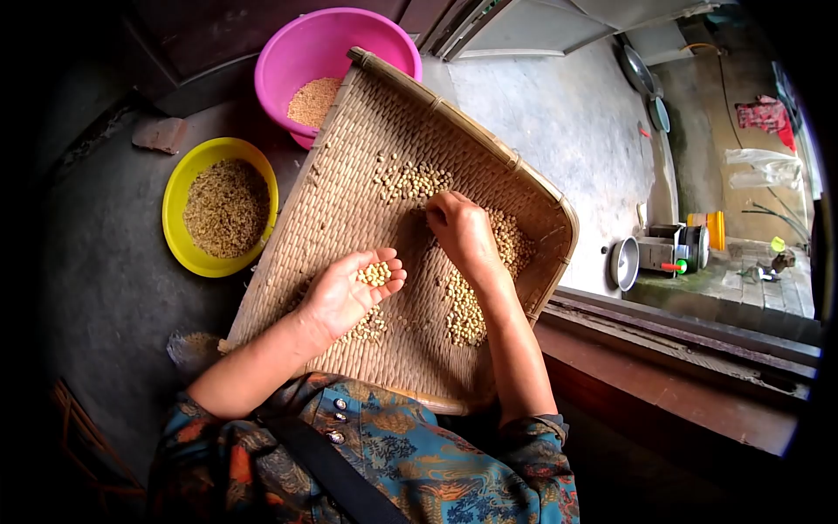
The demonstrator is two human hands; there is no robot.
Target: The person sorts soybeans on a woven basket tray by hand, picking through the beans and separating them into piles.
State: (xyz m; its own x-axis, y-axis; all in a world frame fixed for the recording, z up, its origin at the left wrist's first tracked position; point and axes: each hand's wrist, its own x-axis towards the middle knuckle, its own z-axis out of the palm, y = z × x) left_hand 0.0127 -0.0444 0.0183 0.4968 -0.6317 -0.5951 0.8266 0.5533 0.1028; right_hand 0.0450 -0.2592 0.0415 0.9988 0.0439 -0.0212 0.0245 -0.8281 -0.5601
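Note:
A woven winnowing basket (358, 157) lies tilted across my lap, with pale yellow beans in several patches on its weave. My left hand (336, 293) is turned palm up over its lower left part, fingers curled around a small heap of beans (374, 274). Fingers bent together in a pinch, my right hand (463, 229) is at the edge of the upper patch of beans (410, 179). Whatever is between those fingertips is hidden. More beans (465, 310) lie below my right wrist, and others spread along the raised right side.
Left of the basket, a yellow basin (171, 223) holds brownish pieces. Behind it, a pink basin (271, 74) contains peach-coloured grains. A brick piece (161, 134) lies on the floor. At right are a door sill (672, 375), a metal bowl (625, 264) and a yellow bucket (716, 230).

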